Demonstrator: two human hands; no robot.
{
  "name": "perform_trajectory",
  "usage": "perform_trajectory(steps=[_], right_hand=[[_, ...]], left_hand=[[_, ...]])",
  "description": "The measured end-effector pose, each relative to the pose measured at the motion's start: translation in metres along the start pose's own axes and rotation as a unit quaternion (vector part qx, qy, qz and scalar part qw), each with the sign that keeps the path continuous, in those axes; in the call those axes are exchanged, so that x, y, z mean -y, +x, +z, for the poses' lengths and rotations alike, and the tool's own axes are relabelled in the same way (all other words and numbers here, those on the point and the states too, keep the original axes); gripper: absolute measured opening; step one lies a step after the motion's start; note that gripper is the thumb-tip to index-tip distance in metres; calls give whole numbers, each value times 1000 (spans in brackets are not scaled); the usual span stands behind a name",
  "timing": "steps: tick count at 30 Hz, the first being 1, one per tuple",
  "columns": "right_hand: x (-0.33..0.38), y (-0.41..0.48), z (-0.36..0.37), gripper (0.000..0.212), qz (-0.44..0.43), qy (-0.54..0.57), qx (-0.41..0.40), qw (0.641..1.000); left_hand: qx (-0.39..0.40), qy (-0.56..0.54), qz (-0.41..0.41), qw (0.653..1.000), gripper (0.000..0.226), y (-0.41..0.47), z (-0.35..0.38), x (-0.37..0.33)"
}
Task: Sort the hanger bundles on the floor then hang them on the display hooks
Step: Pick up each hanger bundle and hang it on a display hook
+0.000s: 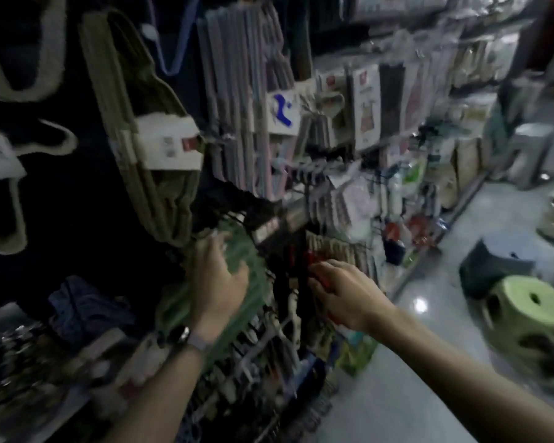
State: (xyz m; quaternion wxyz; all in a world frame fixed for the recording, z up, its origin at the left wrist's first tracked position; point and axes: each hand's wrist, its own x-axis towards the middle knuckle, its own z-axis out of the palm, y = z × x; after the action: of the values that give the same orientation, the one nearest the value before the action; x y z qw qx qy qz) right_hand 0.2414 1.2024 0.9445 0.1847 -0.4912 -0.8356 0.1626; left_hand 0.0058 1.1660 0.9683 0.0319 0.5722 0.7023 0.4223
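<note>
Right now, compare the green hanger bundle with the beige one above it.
The green bundle sits low; the beige bundle hangs higher. The left hand holds the green bundle; no hand touches the beige bundle. The beige bundle shows a white label; the green bundle shows none. Both are stacked hangers.

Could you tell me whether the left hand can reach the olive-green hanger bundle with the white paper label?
Probably yes: the left hand holds the darker green hanger bundle just below the olive-green hanger bundle, with nothing between them.
</note>
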Motion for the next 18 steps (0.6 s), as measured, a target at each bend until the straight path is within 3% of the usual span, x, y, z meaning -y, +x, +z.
perform_trajectory(steps=[4, 9, 13, 18], right_hand=[[-55, -86, 31, 37, 53, -49, 16, 997], [-135, -225, 84, 47, 239, -34, 58, 969], [-194, -370, 133, 50, 406, 12, 109, 907], [-241, -548, 204, 47, 557, 53, 184, 808]], left_hand=[[247, 65, 16, 967, 29, -84, 78, -26], [461, 152, 66, 872, 38, -198, 181, -55], [576, 165, 106, 794, 46, -316, 254, -76], [682, 221, 188, 671, 38, -481, 337, -78]])
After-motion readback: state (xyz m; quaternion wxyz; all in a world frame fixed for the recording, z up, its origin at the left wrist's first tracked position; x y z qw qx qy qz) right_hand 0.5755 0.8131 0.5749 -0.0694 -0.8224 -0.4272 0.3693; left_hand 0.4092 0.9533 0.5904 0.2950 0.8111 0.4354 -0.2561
